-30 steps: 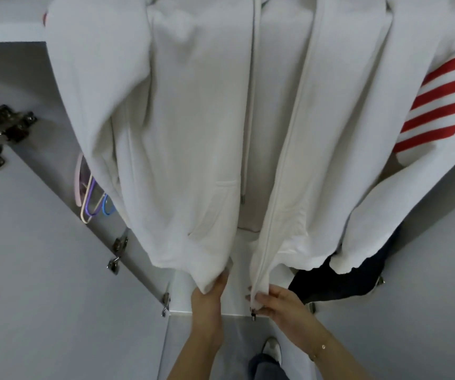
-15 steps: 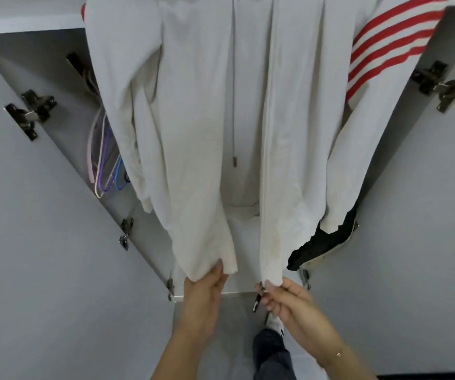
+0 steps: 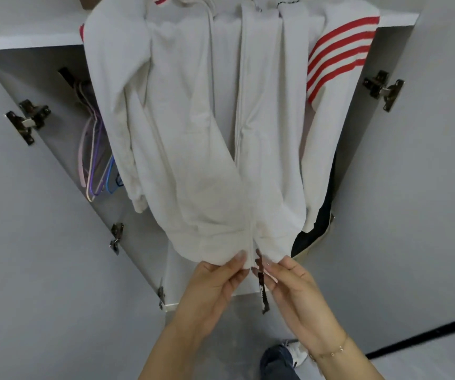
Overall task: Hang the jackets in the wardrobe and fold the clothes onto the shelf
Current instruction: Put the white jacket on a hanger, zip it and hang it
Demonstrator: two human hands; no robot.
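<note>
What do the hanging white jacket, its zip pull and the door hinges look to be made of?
White jacket: soft matte knit, probably cotton fleece; it drapes and creases, with ribbed hem and cuffs. Zip pull: dark, narrow tab with a slight sheen, likely metal or coated metal, too small to tell. Door hinges: bare metal, dull silvery-brown, catching highlights.

Both forearms reach up and forward side by side, the left hand (image 3: 215, 286) pinching cloth between thumb and curled fingers, the right hand (image 3: 294, 292) just beside it pinching likewise, a thin bracelet on its wrist
</note>
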